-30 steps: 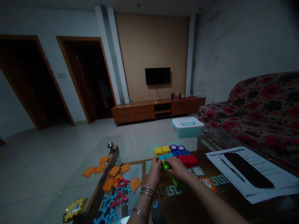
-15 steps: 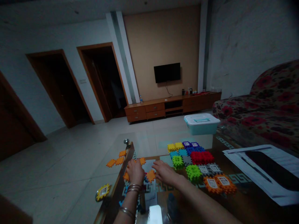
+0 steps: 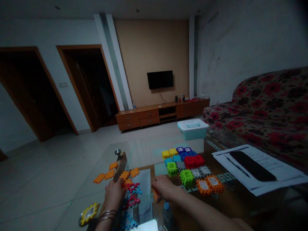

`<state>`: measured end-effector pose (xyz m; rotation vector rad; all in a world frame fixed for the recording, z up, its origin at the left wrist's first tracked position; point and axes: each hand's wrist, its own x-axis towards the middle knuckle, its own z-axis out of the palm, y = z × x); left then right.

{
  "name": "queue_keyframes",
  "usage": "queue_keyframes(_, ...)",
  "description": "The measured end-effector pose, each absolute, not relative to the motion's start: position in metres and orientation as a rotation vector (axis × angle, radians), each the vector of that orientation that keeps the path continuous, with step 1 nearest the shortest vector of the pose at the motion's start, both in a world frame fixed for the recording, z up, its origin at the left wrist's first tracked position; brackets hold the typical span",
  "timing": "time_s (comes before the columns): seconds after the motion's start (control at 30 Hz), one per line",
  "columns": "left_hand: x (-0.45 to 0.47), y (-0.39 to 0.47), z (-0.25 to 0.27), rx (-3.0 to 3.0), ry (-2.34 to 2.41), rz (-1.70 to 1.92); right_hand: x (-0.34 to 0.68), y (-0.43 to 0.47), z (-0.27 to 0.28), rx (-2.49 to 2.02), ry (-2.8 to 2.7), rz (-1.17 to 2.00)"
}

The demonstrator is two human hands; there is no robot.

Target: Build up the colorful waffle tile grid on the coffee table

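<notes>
My left hand point(image 3: 114, 193), with metal bangles on its wrist, is closed at the left side of the joined toothed tiles. Its fingertips touch the edge of red tiles point(image 3: 132, 200) and orange tiles point(image 3: 134, 172); what they pinch is hidden. Blue tiles point(image 3: 130, 221) lie lower down, partly behind the hand. To the right, my right hand point(image 3: 164, 187) is closed on an orange toothed tile point(image 3: 155, 194), which shows below the fingers. Beyond the left hand, more orange tiles point(image 3: 109, 174) lie on the glass tabletop.
Stacks of coloured tiles, including green point(image 3: 187, 178) and red point(image 3: 194, 161), stand right of my hands. A yellow tile point(image 3: 88, 214) lies at lower left. A bottle point(image 3: 167, 215) stands near my right forearm. Papers point(image 3: 260, 189), a black phone point(image 3: 252, 166) and a lidded box point(image 3: 192, 130) are farther right.
The view has swung right. My right hand now holds an orange tile away from the joined tiles. My left hand has shifted to their left side, uncovering red ones.
</notes>
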<state>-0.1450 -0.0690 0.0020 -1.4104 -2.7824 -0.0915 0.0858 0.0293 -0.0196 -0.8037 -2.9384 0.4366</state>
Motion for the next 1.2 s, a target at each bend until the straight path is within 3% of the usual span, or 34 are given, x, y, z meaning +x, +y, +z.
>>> queue_keyframes(0.27,-0.069,-0.042,0.004,-1.932,-2.561,-1.032,0.144,0.056,-0.005,-1.025,-2.792,0.489)
queue_keyframes(0.37,-0.029,-0.034,-0.006,-2.155,-2.39,-1.19,0.162,0.062,0.005,-1.089,-2.71,0.401)
queue_keyframes(0.57,0.023,-0.014,-0.038,-2.36,-2.287,-1.2,0.199,0.071,0.022,-1.16,-2.499,0.382)
queue_keyframes(0.77,0.033,-0.007,-0.053,-2.408,-2.446,-0.877,0.215,0.073,0.019,-1.126,-2.483,0.492)
queue_keyframes(1.2,0.05,-0.005,-0.049,-2.315,-2.456,-1.184,0.199,0.067,0.012,-1.05,-2.512,0.512)
